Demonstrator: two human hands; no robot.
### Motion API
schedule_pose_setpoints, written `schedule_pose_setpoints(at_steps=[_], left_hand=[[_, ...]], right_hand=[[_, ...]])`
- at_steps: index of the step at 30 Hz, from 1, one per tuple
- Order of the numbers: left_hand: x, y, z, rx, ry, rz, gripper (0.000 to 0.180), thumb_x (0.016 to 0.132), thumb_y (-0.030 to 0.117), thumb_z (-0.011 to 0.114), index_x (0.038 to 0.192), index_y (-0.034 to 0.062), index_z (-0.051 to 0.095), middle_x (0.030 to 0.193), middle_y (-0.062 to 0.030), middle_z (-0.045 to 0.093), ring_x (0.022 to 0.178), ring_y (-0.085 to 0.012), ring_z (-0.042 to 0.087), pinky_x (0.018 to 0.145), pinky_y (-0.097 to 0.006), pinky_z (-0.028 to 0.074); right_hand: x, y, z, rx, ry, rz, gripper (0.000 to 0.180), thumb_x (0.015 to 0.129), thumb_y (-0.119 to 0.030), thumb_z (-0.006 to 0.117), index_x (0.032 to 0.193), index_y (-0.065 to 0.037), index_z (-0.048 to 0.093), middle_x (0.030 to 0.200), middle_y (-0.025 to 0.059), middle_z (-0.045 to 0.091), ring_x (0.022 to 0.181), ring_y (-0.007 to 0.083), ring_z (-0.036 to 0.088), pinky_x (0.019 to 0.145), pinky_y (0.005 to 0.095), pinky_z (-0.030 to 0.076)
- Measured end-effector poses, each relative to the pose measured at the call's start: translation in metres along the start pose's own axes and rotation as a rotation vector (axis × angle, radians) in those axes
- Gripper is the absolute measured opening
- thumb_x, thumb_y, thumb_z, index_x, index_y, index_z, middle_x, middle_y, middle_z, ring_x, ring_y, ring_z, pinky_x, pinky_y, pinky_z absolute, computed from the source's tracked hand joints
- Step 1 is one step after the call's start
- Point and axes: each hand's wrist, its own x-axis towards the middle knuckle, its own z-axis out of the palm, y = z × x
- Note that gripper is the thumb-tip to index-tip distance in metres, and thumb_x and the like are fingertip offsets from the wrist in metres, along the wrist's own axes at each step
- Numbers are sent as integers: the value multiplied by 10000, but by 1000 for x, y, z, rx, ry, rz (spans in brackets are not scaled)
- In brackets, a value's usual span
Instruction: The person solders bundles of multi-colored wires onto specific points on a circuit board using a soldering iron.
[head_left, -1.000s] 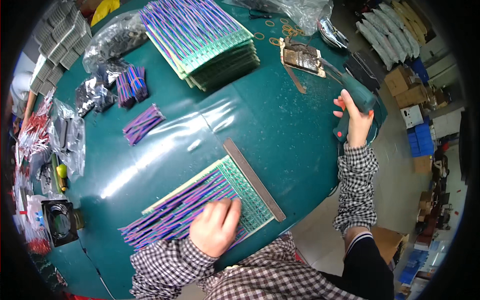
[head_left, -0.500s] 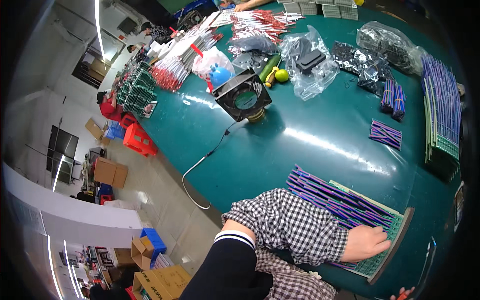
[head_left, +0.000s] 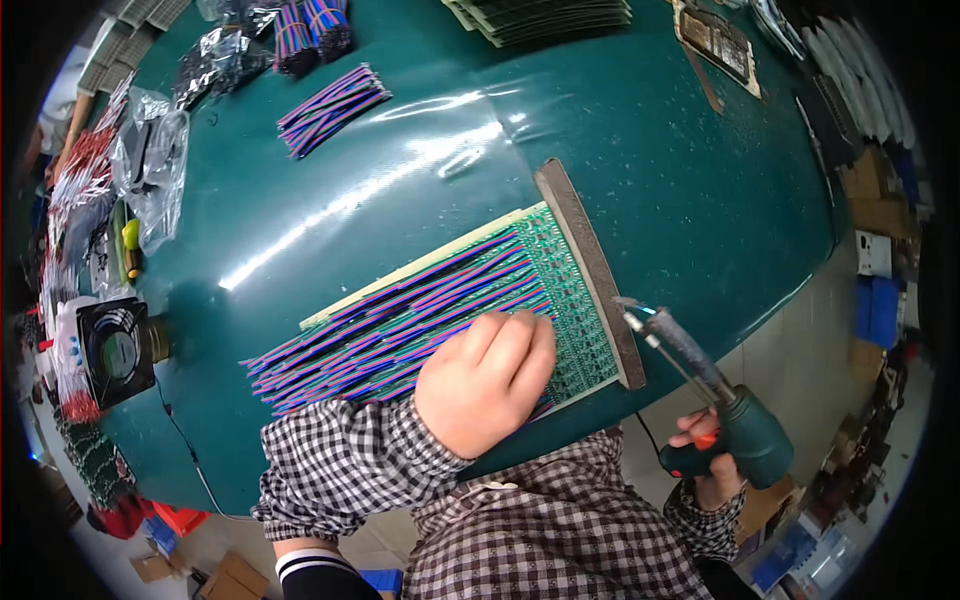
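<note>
Left hand (head_left: pixel 485 385) bends downward, right hand (head_left: pixel 722 484) grips.

Green table (head_left: pixel 700 200) | circuit-board panel (head_left: pixel 575 320) | multicoloured wire bundle (head_left: pixel 335 108) | clear bag (head_left: pixel 165 195)

No legible lettering (or numbers) anywhere

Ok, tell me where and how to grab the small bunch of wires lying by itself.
I'd pinch the wire bunch across its middle, from above and the near side. It lies flat and slanted, its ends look uneven, and the banded bundles sit beyond it. The left hand seems the better choice, since the right hand holds the soldering gun.
</note>
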Motion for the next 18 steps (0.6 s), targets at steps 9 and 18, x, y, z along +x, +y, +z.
schedule_pose_setpoints(at_steps=[9, 18], left_hand=[[-1, -1, -1, 19, -21, 1, 389, 796, 120, 687, 1155, -29, 708, 1088, -115, 651, 952, -224, 663, 758, -314, 568], [-2, -2, 2, 30, -3, 18, 386, 792, 118, 696, 1147, -32, 719, 1084, -105, 649, 949, -219, 655, 758, -310, 557]], right_hand=[[14, -9, 16, -412, -42, 42, 504, 824, -534, 864, 996, -65, 798, 948, 56, 807, 877, 210, 762, 832, 356, 568], [21, -13, 28, -447, -45, 35, 478, 813, -509, 878, 1004, -78, 800, 958, 39, 806, 895, 225, 759, 835, 368, 558]])
